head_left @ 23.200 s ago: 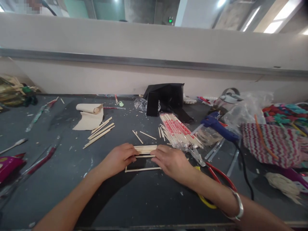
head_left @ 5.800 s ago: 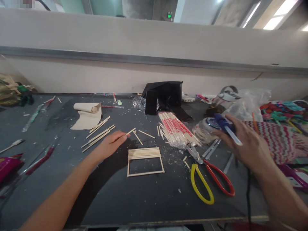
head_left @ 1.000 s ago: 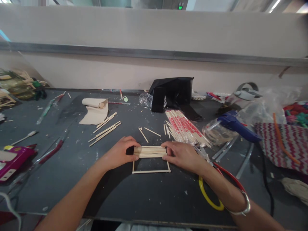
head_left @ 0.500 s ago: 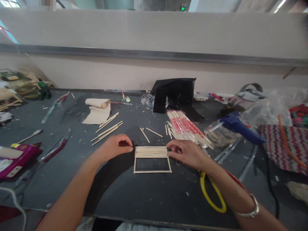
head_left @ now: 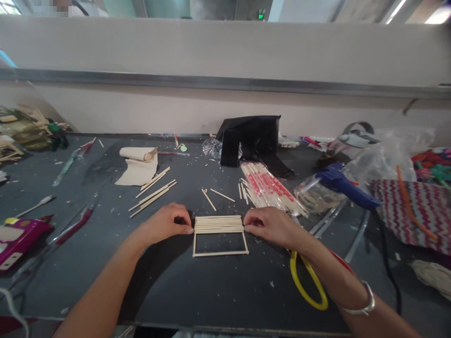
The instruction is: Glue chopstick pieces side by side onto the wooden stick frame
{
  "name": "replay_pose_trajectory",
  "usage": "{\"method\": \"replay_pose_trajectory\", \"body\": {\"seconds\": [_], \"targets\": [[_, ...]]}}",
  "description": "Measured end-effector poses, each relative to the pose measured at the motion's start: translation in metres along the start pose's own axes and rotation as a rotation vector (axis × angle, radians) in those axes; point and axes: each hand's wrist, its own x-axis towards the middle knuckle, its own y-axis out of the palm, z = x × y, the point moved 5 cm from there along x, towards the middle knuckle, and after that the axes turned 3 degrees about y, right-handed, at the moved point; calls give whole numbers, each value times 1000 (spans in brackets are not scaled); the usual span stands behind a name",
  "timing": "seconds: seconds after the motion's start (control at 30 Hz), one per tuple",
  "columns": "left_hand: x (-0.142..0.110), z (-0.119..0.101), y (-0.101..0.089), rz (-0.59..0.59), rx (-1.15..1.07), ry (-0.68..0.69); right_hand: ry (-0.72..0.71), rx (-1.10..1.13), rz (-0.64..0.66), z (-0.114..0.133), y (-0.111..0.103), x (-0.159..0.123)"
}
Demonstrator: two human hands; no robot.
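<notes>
Pale wood, your stick frame (head_left: 218,225) sits at the picture's centre, looking light and stiff but probably fragile at its thin corners, best held by the slatted ends. Right there, your left hand (head_left: 160,226) and right hand (head_left: 275,227) curl inward; whether those fingertips pinch it, you can't tell.

From my remote post I am viewing what looks like a craft workshop: a dark workbench (head_left: 211,291) is running across the frame, strewn with debris. A blue glue gun (head_left: 347,187) is lying at right, near packaged wooden sticks (head_left: 269,185); rolled cloth (head_left: 137,164) is sitting left of center, and a green sign (head_left: 260,16) is glowing at upper right of center.
</notes>
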Motion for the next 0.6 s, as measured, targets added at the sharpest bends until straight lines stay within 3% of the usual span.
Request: {"method": "replay_pose_trajectory", "body": {"seconds": [0.6], "targets": [[0, -2, 2, -14, 24, -11, -20, -33, 38, -1, 4, 2]]}}
